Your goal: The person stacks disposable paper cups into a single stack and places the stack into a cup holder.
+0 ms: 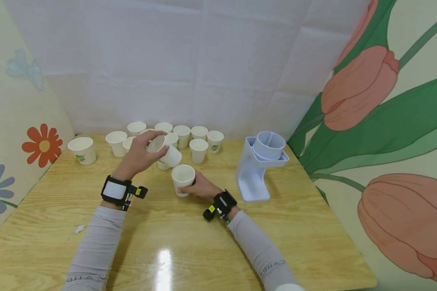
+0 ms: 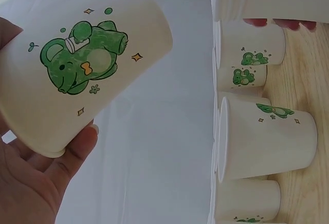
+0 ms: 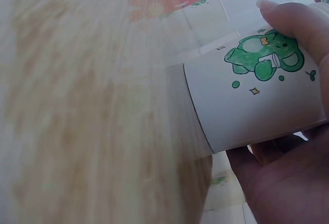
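My left hand (image 1: 143, 152) grips a white paper cup (image 1: 172, 155) by its rim and holds it tilted, mouth to the upper left and base to the lower right. A green bear is printed on this paper cup (image 2: 87, 62) in the left wrist view. Just below and to the right, my right hand (image 1: 202, 186) holds another white paper cup (image 1: 182, 184) around its side, mouth up. Fingers and thumb wrap that second cup (image 3: 247, 100) in the right wrist view. Whether its base touches the table, I cannot tell.
Several white paper cups (image 1: 198, 152) stand mouth up along the back of the wooden table (image 1: 189, 250). One paper cup (image 1: 83, 152) stands apart at far left. A light-blue plastic stand (image 1: 253, 186) with a round cup-like part (image 1: 270, 146) is at right. A white scrap (image 1: 79, 229) lies front left.
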`<state>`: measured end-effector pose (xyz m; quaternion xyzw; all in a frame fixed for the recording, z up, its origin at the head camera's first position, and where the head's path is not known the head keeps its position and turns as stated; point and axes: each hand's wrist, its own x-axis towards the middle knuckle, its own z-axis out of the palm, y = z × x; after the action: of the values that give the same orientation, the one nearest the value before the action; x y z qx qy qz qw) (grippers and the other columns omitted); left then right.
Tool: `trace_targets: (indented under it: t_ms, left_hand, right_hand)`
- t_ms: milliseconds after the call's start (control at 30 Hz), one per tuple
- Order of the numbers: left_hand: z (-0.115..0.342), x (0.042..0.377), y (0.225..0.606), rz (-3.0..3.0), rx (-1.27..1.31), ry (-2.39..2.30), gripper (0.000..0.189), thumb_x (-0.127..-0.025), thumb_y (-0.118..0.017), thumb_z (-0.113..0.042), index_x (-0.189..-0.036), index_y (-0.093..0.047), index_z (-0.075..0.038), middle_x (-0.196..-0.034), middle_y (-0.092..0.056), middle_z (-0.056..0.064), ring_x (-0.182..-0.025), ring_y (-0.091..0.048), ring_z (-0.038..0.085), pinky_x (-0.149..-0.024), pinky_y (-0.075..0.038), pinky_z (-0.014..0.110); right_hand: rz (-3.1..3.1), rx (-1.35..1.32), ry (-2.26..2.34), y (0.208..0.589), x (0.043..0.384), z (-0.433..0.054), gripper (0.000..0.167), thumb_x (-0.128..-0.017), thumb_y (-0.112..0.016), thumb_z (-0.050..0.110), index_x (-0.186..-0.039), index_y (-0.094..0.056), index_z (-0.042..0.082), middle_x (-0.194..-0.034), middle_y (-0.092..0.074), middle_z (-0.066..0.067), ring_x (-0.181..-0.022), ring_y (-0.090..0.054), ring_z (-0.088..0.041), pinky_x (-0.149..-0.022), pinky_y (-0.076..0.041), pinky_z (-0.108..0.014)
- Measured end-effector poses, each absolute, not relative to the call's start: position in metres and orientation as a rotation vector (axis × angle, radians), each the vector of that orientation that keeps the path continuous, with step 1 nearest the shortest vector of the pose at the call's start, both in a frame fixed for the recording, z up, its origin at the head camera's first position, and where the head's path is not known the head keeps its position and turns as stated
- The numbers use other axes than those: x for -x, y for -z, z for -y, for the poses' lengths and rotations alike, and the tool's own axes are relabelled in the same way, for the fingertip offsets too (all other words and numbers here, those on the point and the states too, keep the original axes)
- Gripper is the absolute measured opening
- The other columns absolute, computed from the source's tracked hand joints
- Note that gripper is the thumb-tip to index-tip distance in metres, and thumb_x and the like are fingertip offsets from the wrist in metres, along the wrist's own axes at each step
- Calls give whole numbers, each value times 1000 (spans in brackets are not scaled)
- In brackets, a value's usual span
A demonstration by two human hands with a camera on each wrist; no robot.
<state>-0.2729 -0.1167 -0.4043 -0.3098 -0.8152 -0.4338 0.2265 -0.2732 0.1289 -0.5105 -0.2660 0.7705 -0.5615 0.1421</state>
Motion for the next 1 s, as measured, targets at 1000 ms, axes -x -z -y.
trace_targets:
  t_ms: [1000]
  left_hand:
    - [92, 276, 418, 2346, 1013, 1191, 40, -89, -78, -18, -125, -68, -5, -128, -67, 14, -115, -61, 30, -89, -52, 48]
  right_hand:
    - [-2216, 799, 1610, 509, 274, -129, 64, -88, -76, 0, -143, -46, 5, -135, -57, -16, -118, -56, -21, -104, -45, -37]
